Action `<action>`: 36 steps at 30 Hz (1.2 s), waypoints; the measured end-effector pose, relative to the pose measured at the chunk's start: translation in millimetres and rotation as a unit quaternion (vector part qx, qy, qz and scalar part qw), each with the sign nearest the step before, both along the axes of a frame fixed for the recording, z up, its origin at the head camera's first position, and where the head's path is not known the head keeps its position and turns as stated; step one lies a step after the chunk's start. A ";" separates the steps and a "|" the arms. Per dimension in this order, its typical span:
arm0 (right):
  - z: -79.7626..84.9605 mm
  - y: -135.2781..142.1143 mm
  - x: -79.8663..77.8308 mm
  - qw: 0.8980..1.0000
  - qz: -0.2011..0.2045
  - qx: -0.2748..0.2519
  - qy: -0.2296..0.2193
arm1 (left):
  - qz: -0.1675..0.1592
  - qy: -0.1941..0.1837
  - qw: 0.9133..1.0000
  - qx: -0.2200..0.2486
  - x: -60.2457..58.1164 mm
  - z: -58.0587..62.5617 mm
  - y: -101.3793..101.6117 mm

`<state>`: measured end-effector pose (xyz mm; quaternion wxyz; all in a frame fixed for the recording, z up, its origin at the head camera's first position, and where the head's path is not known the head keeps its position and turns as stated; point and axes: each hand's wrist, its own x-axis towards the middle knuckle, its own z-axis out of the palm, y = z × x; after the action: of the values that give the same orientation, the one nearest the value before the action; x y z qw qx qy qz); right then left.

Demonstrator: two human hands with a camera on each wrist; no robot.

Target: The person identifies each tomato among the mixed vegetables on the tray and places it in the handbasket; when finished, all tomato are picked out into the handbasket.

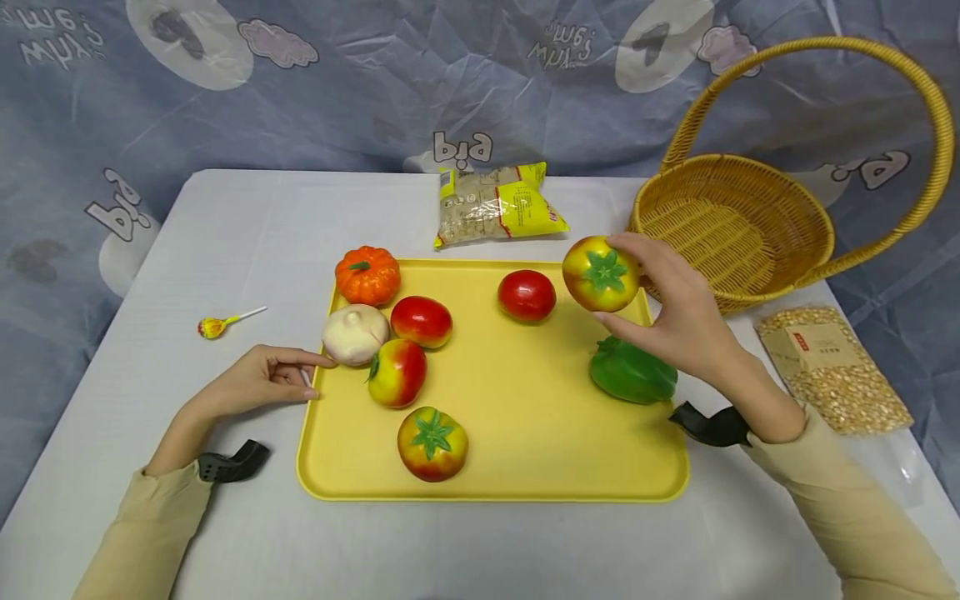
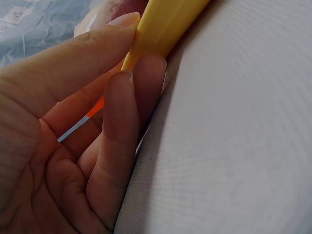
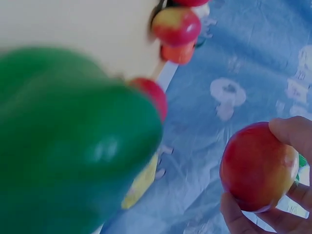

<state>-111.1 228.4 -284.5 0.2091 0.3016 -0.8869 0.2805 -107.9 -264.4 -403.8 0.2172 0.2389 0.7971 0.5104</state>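
Note:
My right hand (image 1: 686,317) grips a red-yellow toy tomato (image 1: 592,287) with a green star-shaped leaf top, held up over the tray's far right corner. The right wrist view shows its smooth red underside between thumb and fingers. Below that hand, a green toy bell pepper (image 1: 633,372) lies on the yellow tray (image 1: 525,433). At the tray's left edge my left hand (image 1: 251,382) pinches the rim between thumb and fingers. Close to those fingers sit a white garlic bulb (image 1: 356,335), a red-yellow fruit (image 1: 401,375) and a small orange pumpkin (image 1: 367,277).
A second toy tomato (image 1: 432,446) and red oval fruits (image 1: 527,296) lie on the tray. Behind it is a yellow-labelled bag (image 1: 495,207). A wicker basket (image 1: 817,242) with a tall handle stands back right, near a pack of kernels (image 1: 832,371). A lollipop (image 1: 213,327) lies left.

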 end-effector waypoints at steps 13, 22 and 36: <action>2.7 39.9 -24.9 0.994 -0.106 -0.016 0.010 | 0.000 0.001 1.000 0.003 -1.1 1.0 -1.2; -4.4 68.6 -51.6 0.983 -0.177 -0.042 -0.010 | 0.005 -0.006 1.000 -0.006 -1.5 0.1 -1.0; -36.6 130.8 -95.7 0.945 -0.287 -0.035 -0.156 | -0.008 0.010 1.000 0.002 -2.1 -4.7 -1.6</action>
<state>-206.9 359.2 -321.1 0.1505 -0.0202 -0.9469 0.2833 -110.0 -266.0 -408.5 0.2124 0.2508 0.7965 0.5074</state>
